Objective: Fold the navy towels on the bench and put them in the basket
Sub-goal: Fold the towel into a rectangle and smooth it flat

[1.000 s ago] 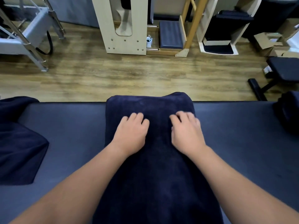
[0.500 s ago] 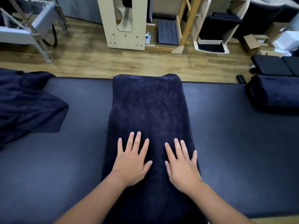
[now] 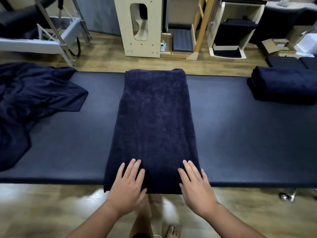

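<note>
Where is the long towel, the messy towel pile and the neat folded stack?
long towel (image 3: 154, 121), head view, middle of its top face
messy towel pile (image 3: 34, 93), head view, rumpled middle
neat folded stack (image 3: 284, 83), head view, top face

Pilates studio | padded bench (image 3: 240, 134) – reformer frame (image 3: 56, 40) – wooden ladder apparatus (image 3: 200, 28)

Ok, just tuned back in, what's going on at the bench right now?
A person is folding navy towels on the bench. Both hands lie flat, fingers straight, on the near end of a long folded towel laid across the bench: left hand, right hand. That end hangs just over the near edge. An unfolded heap of towels sits at the left, a folded stack at the right. No basket is in view.
</note>
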A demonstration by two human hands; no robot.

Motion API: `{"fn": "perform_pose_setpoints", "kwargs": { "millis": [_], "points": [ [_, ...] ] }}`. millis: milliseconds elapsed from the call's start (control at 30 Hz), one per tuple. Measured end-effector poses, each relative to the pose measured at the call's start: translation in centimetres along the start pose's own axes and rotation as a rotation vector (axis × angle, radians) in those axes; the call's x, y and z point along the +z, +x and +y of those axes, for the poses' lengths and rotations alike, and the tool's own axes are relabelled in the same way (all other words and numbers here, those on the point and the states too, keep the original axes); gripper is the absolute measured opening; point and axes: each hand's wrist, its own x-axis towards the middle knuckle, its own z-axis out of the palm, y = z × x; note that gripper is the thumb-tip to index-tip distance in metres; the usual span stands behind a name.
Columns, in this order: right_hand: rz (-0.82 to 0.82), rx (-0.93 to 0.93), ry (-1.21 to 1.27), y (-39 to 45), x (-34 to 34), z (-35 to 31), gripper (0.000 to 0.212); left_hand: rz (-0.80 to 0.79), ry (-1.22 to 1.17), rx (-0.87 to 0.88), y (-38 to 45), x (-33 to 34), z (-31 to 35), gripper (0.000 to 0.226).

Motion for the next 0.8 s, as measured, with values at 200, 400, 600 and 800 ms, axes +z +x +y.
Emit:
{"fn": "perform_pose_setpoints", "kwargs": {
  "millis": [200,400,600,800],
  "points": [
    [-0.111,-0.049,0.025,-2.4,0.4,1.7,0.106,0.033,0.085,-0.064,-1.2,-0.7,-0.6,0.062],
    [0.03,-0.144,0.042,-0.1,-0.6,2.5,0.046,0.056,0.134,-0.046,-0.8,-1.7,-0.2,0.034],
    [0.104,-0.123,0.068,2.4,-4.0,2.1,0.042,-0.001,0.167,-0.024,-0.4,-2.5,-0.7,0.026],
    [0.124,-0.035,0.14,5.1,-6.8,2.6,0.034,-0.111,0.013,-0.11,1.5,-4.9,-2.4,0.036]
  ]
}}
